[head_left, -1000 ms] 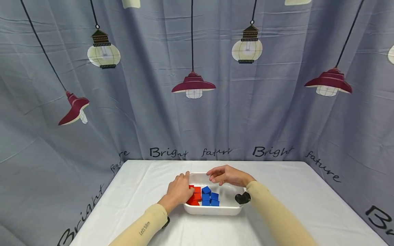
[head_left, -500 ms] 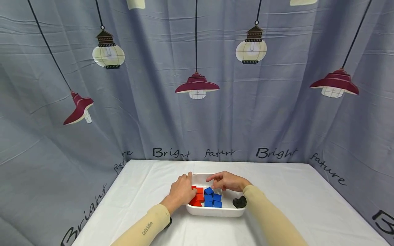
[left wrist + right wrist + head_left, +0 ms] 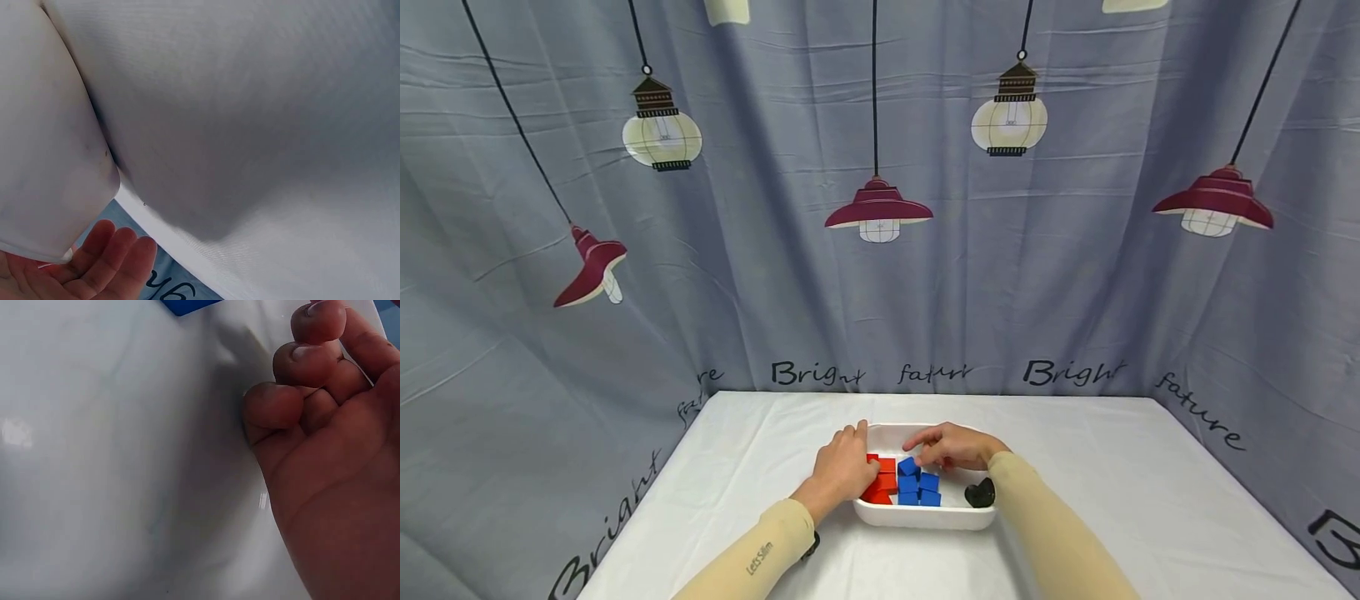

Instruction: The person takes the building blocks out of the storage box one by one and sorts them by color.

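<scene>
A white tray (image 3: 925, 517) stands on the table, with red blocks (image 3: 887, 483) at its left end and several blue blocks (image 3: 907, 483) beside them. My left hand (image 3: 842, 465) holds the tray's left rim, its thumb inside by the red blocks. In the left wrist view, its fingers (image 3: 128, 265) lie outside the tray's wall. My right hand (image 3: 957, 447) hovers inside the tray. Its index finger points left and its thumb is near the rearmost blue block; contact cannot be made out. Its other fingers (image 3: 304, 364) curl, with nothing visible in them.
A white cloth covers the table (image 3: 760, 467). Behind it hangs a grey-blue curtain (image 3: 790, 275) with printed lamps and lettering. A black device (image 3: 980, 492) sits by the right wrist, over the tray's right end.
The right hand has come down into the tray toward the blue blocks, its fingers more curled. The left hand keeps its place on the rim. The head view has shifted slightly.
</scene>
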`<state>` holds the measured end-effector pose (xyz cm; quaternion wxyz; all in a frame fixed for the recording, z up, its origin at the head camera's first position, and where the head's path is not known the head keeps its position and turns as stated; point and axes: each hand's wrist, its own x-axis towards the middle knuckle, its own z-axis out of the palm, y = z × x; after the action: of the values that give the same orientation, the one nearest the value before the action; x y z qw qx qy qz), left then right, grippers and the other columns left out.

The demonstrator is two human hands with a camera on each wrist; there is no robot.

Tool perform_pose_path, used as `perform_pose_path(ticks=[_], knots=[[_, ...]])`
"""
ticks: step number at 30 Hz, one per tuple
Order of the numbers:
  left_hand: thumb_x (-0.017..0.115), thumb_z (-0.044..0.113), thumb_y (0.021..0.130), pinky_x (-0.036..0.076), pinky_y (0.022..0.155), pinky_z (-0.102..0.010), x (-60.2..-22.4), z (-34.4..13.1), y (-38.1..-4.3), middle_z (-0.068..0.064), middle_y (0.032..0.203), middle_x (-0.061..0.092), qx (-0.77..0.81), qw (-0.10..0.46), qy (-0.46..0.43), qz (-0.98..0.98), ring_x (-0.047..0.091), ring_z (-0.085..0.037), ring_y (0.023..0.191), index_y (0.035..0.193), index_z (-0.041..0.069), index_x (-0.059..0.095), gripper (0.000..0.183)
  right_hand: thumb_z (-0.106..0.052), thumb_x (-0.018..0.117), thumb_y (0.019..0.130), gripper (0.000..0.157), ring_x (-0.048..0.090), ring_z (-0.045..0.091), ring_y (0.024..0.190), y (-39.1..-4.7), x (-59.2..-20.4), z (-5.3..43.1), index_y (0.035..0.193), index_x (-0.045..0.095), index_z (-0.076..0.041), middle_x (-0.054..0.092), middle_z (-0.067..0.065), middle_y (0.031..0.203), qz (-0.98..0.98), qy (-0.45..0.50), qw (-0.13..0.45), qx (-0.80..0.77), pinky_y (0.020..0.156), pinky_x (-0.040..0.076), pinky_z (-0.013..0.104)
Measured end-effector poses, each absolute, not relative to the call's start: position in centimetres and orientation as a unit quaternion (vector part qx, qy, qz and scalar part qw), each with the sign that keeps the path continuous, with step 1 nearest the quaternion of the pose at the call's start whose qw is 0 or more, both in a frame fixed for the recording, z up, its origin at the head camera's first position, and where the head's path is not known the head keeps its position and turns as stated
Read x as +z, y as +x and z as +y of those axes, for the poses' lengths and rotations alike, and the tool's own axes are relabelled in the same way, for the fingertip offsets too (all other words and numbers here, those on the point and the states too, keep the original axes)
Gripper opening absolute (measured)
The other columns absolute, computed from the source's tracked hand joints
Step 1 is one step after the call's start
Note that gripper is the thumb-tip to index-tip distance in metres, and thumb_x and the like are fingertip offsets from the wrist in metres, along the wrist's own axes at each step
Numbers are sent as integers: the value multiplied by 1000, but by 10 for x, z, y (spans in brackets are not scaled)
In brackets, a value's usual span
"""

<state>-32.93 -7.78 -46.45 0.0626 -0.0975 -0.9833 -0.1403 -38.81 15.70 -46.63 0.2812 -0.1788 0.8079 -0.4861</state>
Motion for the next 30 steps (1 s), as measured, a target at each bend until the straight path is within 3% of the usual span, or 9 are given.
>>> perform_pose_path(ticks=[20, 30], knots=[[65, 32, 90, 53, 93, -51, -470, -78, -331, -18, 129, 59, -161, 69, -98, -980, 59, -30, 113, 146, -1, 46, 68, -16, 77, 82, 33, 49, 16, 69, -385, -471, 155, 114, 74, -10, 60, 0, 82, 825, -148, 274, -472, 62, 36, 25], [64, 32, 90, 53, 93, -50, -474, -85, -330, -13, 126, 63, -193, 94, -94, -972, 60, -28, 111, 147, 7, 48, 64, -14, 76, 82, 30, 48, 14, 66, -385, -474, 153, 111, 74, -9, 55, -2, 72, 830, -156, 261, -467, 60, 36, 25]])
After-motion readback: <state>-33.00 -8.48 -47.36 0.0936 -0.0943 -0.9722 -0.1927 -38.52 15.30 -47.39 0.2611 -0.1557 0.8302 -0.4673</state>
